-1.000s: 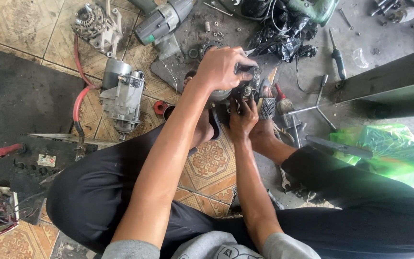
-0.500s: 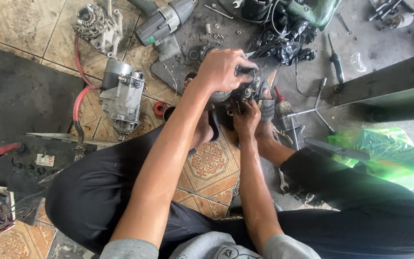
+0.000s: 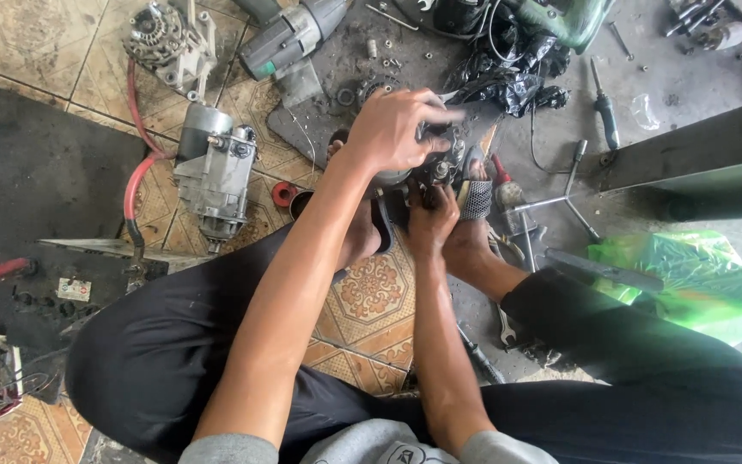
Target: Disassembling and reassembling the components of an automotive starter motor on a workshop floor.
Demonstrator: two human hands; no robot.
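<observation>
Over on the tiled floor (image 3: 10,34) lies a grey starter motor (image 3: 216,172) with its red cable (image 3: 135,185), untouched. Centre now: the left hand (image 3: 392,129) clamps down over a dark greasy motor part (image 3: 440,167), fingers curled tight. The right hand (image 3: 431,219) pinches it from below. Best steadied firmly from above while the lower fingers work. Rightwards, a cross wrench (image 3: 560,198) and green bag (image 3: 697,275). The part itself is mostly hidden beneath the hands.

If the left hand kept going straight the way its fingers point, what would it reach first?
The left hand, gripping the greasy motor part, points up-right. Past that part, the crumpled black plastic bag probably comes first, though depth is unclear.
</observation>
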